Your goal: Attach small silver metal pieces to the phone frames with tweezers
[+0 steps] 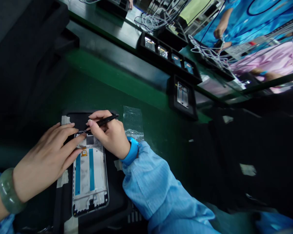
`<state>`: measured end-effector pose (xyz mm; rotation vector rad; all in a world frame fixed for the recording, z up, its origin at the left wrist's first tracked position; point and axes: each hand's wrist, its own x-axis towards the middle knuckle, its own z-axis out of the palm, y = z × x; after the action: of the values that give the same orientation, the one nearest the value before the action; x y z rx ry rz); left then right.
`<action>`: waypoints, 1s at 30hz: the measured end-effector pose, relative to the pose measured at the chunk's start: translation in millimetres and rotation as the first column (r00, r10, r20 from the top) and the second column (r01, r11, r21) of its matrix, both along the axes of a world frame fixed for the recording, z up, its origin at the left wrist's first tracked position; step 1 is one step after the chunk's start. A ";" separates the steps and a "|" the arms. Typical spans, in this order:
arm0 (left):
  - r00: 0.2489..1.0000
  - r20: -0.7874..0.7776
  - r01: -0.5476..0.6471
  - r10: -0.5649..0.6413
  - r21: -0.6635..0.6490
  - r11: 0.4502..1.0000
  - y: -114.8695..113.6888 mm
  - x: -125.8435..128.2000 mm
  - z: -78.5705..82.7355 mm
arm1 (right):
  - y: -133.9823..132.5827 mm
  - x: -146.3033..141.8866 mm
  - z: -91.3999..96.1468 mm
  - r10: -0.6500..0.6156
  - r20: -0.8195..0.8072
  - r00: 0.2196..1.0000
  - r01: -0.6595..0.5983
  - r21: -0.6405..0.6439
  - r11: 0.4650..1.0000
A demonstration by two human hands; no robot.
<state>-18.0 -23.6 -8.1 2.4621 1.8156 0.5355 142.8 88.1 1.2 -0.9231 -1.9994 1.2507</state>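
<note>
An opened phone frame [97,172] with two blue adhesive strips lies on a black padded fixture [117,195]. My left hand [55,146] rests flat over the frame's upper left edge, fingers stretched out, with the fingertips on its top end. A pair of black tweezers [104,121] is pinched in my right hand [112,135], the tip down at the top edge of the frame. What the tip touches is too small to make out. A small orange flex connector [84,151] shows beside my left thumb.
A clear plastic film [133,120] lies on the green mat [156,130] by my right wrist. Further back are a black tray [183,99] with another phone frame and a long black tray [169,60] of parts. A co-worker's hands [221,35] and cables [158,21] are beyond.
</note>
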 end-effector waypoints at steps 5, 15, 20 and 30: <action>1.000 -0.016 0.006 -0.005 0.018 1.000 -0.1 -0.3 -0.4 | -2.1 -0.8 0.9 0.000 -0.019 1.000 0.001 0.078 0.997; 1.000 -0.019 -0.003 0.003 0.016 1.000 -0.5 0.4 -0.2 | -2.9 -2.4 -0.4 -0.017 -0.039 0.999 0.026 0.243 0.970; 0.999 -0.040 -0.005 0.006 0.034 0.999 -0.8 0.2 0.1 | -3.1 -1.3 -0.8 -0.020 -0.052 0.998 0.033 0.261 0.965; 0.999 -0.052 0.006 -0.003 0.068 0.998 0.6 1.1 0.2 | 1.3 -0.3 -0.7 0.029 0.028 0.999 -0.037 0.329 0.943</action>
<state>-16.9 -22.9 -7.9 2.5463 1.8400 0.5474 142.4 89.4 0.5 -0.7436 -2.1640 0.8847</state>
